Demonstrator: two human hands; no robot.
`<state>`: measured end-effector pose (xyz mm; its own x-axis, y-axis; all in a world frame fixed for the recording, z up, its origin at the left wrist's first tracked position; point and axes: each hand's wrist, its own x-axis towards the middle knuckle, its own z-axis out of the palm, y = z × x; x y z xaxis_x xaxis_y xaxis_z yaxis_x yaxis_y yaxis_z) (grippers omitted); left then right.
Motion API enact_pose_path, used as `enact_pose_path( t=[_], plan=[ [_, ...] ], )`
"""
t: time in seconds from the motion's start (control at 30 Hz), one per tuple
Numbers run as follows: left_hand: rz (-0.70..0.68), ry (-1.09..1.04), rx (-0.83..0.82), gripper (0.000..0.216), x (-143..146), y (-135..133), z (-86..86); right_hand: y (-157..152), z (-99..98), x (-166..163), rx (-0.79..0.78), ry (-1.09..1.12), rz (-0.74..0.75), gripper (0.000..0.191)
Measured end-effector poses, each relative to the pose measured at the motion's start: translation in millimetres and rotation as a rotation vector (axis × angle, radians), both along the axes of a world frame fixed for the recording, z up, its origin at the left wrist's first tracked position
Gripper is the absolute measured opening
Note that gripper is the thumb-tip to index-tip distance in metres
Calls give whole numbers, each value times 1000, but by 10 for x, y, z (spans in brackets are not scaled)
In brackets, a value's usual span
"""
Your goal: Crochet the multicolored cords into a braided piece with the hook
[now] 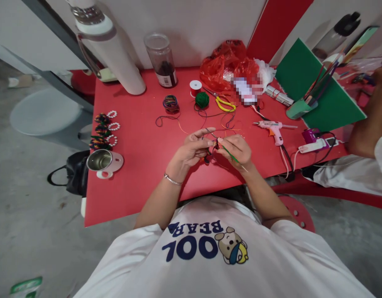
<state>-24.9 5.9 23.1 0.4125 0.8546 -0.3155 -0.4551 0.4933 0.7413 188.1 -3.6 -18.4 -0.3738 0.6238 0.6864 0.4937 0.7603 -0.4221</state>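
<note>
Dark blue capitals spell "OOL" and "BEAR" on two lines across the front of a white shirt, the lettering upside down in the view from the wearer's head, with a cartoon bear printed beside it. A white label on a clear jar carries a barcode, its small print too fine to read, while the writing on a device near a red bag is lost in a pixelated blur.

Slim green tool, slanting, small dark-and-orange yarn piece near its upper end, partly hidden
</note>
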Motion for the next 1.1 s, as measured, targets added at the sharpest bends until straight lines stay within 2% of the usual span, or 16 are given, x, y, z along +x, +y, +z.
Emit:
enact_pose_path(
  t=[0.17, 0.33, 0.43, 0.53, 0.6, 0.7, 0.83, 0.97, 1.1],
  plan=[
    [40, 106, 55, 62, -14, -2, 12, 6, 283, 173, -198, 1, 161, 25],
    [30, 162, 129, 54, 10, -11, 21, -91, 469, 251, -406, 77, 187, 24],
    [15, 133, 136, 51, 27, -21, 14, -120, 400, 221, -580, 238, 176, 30],
    [-3, 92, 135, 49, 45, -35, -9, -130, 226, 105, -782, 508, 165, 43],
    [-1, 68, 158, 50, 50, -38, -36, -139, 111, 0, -829, 643, 144, 49],
    [8, 22, 208, 54, 40, -24, -88, -158, 0, -132, -798, 719, 127, 42],
    [18, 12, 258, 58, 17, 2, -143, -183, -42, -203, -700, 735, 109, 31],
    [98, 89, 270, 57, 35, 2, -157, -212, -2, -230, -563, 604, -11, 33],
    [147, 143, 292, 60, 70, -3, -168, -248, 81, -262, -325, 422, -98, 24]
  ],
)
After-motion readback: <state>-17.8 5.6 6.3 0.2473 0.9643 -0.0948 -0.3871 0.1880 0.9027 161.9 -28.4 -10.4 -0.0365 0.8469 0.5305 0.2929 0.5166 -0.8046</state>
